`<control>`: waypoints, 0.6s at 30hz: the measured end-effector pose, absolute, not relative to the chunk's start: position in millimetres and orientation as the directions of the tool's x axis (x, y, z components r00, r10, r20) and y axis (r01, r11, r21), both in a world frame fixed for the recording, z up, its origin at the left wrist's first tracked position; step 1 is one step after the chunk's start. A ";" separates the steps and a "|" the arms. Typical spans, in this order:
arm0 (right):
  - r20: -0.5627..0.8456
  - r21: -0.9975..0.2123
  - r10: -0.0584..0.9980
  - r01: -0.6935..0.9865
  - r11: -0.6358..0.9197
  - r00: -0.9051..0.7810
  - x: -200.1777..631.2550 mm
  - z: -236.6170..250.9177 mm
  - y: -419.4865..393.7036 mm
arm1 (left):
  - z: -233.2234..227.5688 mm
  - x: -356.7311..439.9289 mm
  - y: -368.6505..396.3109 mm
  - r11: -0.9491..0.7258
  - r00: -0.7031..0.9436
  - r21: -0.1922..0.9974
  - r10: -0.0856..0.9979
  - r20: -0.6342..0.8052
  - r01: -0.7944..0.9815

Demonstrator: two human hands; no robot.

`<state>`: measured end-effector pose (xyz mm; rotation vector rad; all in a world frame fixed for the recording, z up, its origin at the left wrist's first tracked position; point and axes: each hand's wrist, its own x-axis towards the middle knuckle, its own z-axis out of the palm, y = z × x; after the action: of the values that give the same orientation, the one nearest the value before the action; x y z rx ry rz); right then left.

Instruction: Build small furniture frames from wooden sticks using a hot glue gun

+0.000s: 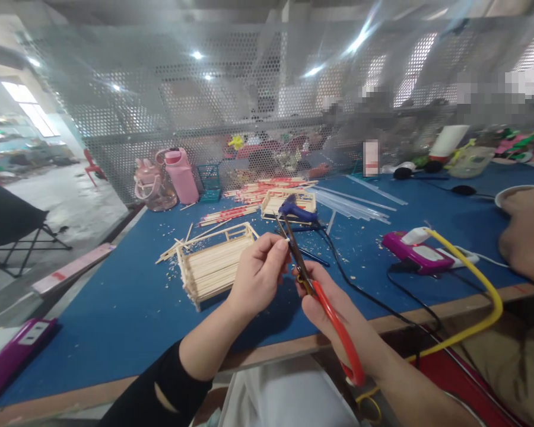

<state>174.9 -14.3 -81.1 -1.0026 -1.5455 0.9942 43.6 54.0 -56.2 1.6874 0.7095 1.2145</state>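
My right hand (327,305) holds a pair of scissors (314,281) with red handles, its blades pointing up and away from me. Close to the blades, my left hand (262,270) is closed in a pinch; a small pale tip shows at its fingers, too little to name. Left of that hand, a small bed-like frame of pale wooden sticks (218,261) sits on the blue table (129,332). Beyond my hands, a blue glue gun (300,209) lies on a second, smaller stick frame (271,204).
Behind lie bundles of red-marked sticks (267,191) and clear glue sticks (351,204). Pink bottles (182,178) stand at the back left. At right are a purple power strip (418,252), a yellow cable (489,284) and another person's arm (527,237). Wood crumbs litter the table.
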 end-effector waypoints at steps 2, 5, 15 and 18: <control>0.311 -0.933 0.939 0.141 0.331 -0.145 173.7 -83.4 -13.4 | -54.8 41.6 52.7 -0.499 0.348 0.866 0.816 0.461 0.022; 0.288 -0.944 0.956 0.149 0.294 -0.061 170.1 -87.2 -13.6 | -53.5 39.5 50.4 -0.606 0.361 0.783 0.768 0.529 0.140; 0.146 -0.942 0.987 0.314 0.120 0.060 161.9 -76.1 -23.6 | -50.0 39.2 45.5 -0.701 0.436 0.694 0.683 0.585 0.167; 0.184 -0.913 0.982 0.376 0.157 0.037 162.4 -78.4 -22.7 | -47.5 36.4 45.6 -0.722 0.482 0.676 0.650 0.587 0.149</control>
<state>162.4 -22.7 -78.4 -1.3753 -1.5021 0.8199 36.4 45.6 -47.5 2.1805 0.6579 1.1946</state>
